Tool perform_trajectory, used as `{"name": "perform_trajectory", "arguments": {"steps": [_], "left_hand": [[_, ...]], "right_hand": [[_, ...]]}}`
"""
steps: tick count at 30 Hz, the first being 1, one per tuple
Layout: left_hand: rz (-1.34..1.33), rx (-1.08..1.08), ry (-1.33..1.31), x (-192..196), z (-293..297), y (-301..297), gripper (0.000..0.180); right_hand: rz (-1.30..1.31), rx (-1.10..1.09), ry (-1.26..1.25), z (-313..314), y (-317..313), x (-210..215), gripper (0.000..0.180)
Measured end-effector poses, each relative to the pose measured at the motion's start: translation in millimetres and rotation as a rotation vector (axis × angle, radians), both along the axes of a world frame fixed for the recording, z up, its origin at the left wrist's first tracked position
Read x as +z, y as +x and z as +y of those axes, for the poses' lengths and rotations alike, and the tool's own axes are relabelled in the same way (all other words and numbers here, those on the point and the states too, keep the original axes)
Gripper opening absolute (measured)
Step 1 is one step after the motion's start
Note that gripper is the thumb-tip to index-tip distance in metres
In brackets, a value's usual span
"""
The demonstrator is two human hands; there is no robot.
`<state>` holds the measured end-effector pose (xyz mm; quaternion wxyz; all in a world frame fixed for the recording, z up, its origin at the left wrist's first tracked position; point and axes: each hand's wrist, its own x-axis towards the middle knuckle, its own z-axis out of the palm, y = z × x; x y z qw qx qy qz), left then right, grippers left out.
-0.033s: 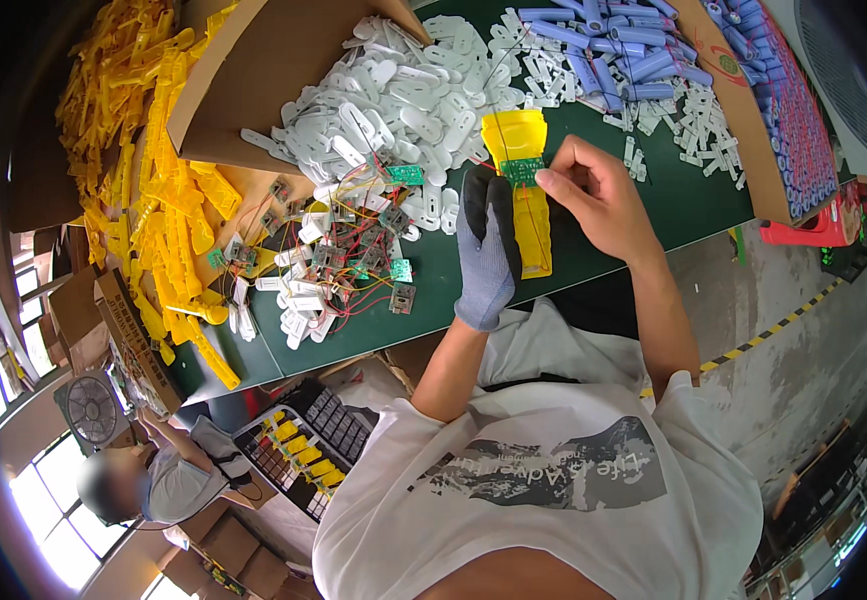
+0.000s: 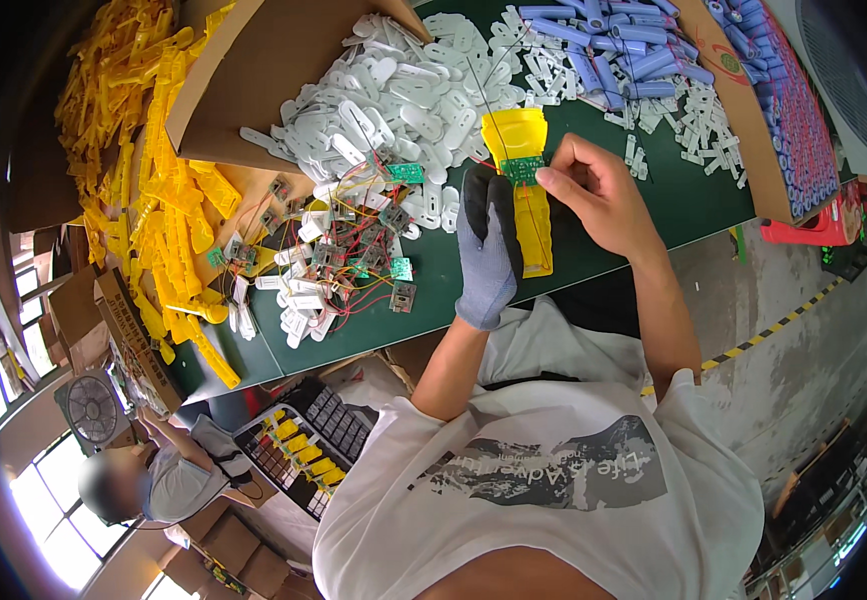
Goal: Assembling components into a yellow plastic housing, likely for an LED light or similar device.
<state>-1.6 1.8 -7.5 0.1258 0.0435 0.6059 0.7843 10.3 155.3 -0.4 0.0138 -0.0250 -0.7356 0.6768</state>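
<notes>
A long yellow plastic housing (image 2: 534, 238) lies over the near part of the green table. My left hand (image 2: 489, 250), in a grey glove with black fingers, grips it along its left side. Across the housing's upper part sits a small green circuit board (image 2: 524, 168), with thin red wires beside it. My bare right hand (image 2: 604, 200) is closed, thumb and curled fingers meeting at the board's right edge. The gloved fingers cover the housing's left side.
Left of my hands lie wired switches with boards (image 2: 329, 255), and behind them white plastic covers (image 2: 414, 95). Yellow housings (image 2: 169, 200) heap at far left. Blue cylindrical cells (image 2: 644, 40) and small white parts (image 2: 709, 130) lie back right, beside a cardboard box (image 2: 734, 90). A co-worker (image 2: 179, 465) sits lower left.
</notes>
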Motion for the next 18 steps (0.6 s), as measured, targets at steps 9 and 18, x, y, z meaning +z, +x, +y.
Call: {"name": "perform_trajectory", "arguments": {"steps": [9,18], "left_hand": [[0.022,0.103,0.015,-8.8,0.9,3.9,0.019],[-0.112,0.086,0.120,-2.8,5.6,6.8,0.017]], "right_hand": [[-0.079,0.103,-0.039,-5.8,-4.5,-5.9,0.025],[0.073,-0.046,0.132,-16.3,8.0,-14.4,0.021]]}}
